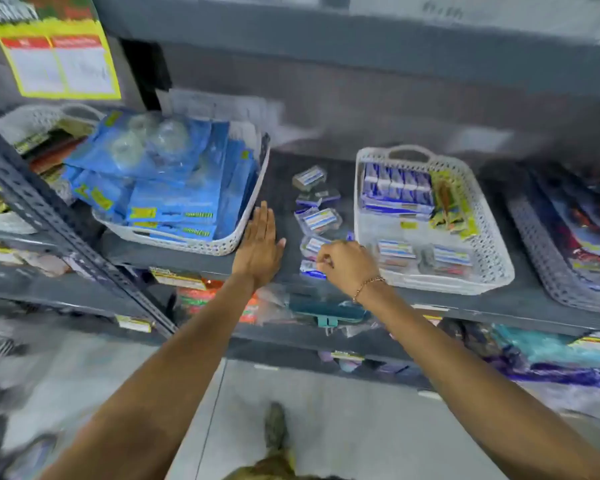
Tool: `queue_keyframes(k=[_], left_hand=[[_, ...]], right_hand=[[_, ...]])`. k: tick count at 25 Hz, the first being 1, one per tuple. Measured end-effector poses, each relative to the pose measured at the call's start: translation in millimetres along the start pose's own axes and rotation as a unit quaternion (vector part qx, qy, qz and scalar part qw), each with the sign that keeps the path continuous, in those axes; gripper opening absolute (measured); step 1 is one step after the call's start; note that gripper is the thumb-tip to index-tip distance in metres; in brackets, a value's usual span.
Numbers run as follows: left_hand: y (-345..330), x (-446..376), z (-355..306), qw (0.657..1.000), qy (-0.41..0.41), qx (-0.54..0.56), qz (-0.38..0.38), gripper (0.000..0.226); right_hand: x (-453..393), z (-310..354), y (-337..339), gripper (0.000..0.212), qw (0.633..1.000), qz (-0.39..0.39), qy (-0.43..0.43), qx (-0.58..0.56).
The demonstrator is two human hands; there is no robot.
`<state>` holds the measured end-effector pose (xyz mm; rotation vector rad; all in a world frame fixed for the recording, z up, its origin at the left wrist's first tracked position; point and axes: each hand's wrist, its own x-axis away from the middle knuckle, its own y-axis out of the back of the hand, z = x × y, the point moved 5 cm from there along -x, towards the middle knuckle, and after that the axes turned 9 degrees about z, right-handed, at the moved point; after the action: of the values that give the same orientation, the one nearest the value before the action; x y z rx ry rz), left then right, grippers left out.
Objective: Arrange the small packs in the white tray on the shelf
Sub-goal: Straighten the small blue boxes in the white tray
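A white perforated tray (pixel 492 237) stands on the dark shelf (pixel 281 188), holding a row of blue-and-white packs (pixel 397 187) at its back and two small packs (pixel 395 252) along its front. Several small clear packs (pixel 317 220) with blue labels lie loose on the shelf just left of the tray. My right hand (pixel 347 263) is curled over the nearest loose pack (pixel 309 268) at the shelf's front edge, fingers pinching it. My left hand (pixel 260 244) lies flat and open on the shelf, left of the loose packs, fingers together.
A white basket (pixel 222 245) full of blue blister packs sits left of my left hand. A grey tray (pixel 541 251) with dark packs stands at the far right. A shelf board hangs overhead, and lower shelves with goods lie below. The slanted metal upright (pixel 66 230) is at left.
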<state>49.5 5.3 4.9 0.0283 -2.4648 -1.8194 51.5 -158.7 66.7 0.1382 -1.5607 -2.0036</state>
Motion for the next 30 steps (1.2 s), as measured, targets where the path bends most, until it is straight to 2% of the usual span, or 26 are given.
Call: queue_keyframes(k=[3,7,11,14,17,19,20,23,24,25,27,28,30], left_hand=[[-1,-19,8,0.998,0.027,-0.013,0.047,0.067],[-6,-37,5,0.995,0.019,-0.033,0.093,0.067],[-8,-43,6,0.996,0.028,-0.018,0.083,0.067],[-8,-42,6,0.996,0.031,-0.018,0.081,0.069],[-6,-41,7,0.996,0.039,-0.029,0.077,0.069],[-6,-41,7,0.996,0.041,-0.034,0.074,0.069],[-6,-41,7,0.996,0.042,-0.036,0.074,0.069],[-5,-41,6,0.996,0.043,-0.036,0.076,0.069],[-4,-40,5,0.995,0.044,-0.039,0.076,0.069],[-3,-40,4,0.995,0.046,-0.042,0.076,0.069],[-1,-40,4,0.994,0.053,-0.045,0.080,0.069],[-1,-39,4,0.994,0.055,-0.047,0.081,0.069],[-3,-38,5,0.994,0.060,-0.046,0.084,0.069]], right_hand=[[-10,10,-7,0.025,0.998,0.020,-0.004,0.055],[-16,17,-16,0.034,0.994,0.042,-0.010,0.101],[-15,20,-16,0.025,0.996,0.004,0.023,0.087],[-9,25,-6,0.031,0.997,-0.024,0.067,-0.017],[-11,13,21,0.025,0.972,-0.094,0.111,-0.185],[-13,-11,39,0.008,0.932,-0.159,0.061,-0.321],[-14,-28,46,0.002,0.888,-0.182,0.018,-0.423],[-12,-75,52,0.019,0.699,-0.211,-0.069,-0.680],[-12,-86,53,0.021,0.655,-0.204,-0.078,-0.723],[-12,-95,53,0.022,0.627,-0.194,-0.086,-0.750],[-14,-107,50,0.019,0.600,-0.181,-0.110,-0.772],[-16,-113,50,0.017,0.601,-0.180,-0.129,-0.768],[-19,-123,57,0.019,0.645,-0.189,-0.168,-0.721]])
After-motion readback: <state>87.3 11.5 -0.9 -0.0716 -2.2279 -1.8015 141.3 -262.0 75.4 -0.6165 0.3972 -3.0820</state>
